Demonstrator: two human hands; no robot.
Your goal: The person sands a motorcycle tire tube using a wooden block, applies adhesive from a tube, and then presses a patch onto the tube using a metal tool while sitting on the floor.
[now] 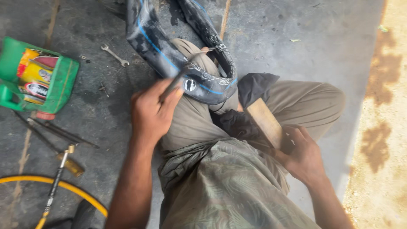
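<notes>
Over the knee, black blue-striped inner tube (pixel 169 51), round patch.

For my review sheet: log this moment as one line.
left hand: metal tool on inner tube | right hand: wooden block | wrench on floor

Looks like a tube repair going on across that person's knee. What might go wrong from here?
The left hand works a thin metal tool against the black inner tube draped over the knee; a slip might gouge the rubber or jab the leg beneath. The tool is motion-blurred, so control looks loose. The right hand holds a wooden block off to the side, so nothing visibly pins the tube, which may slide off.
</notes>
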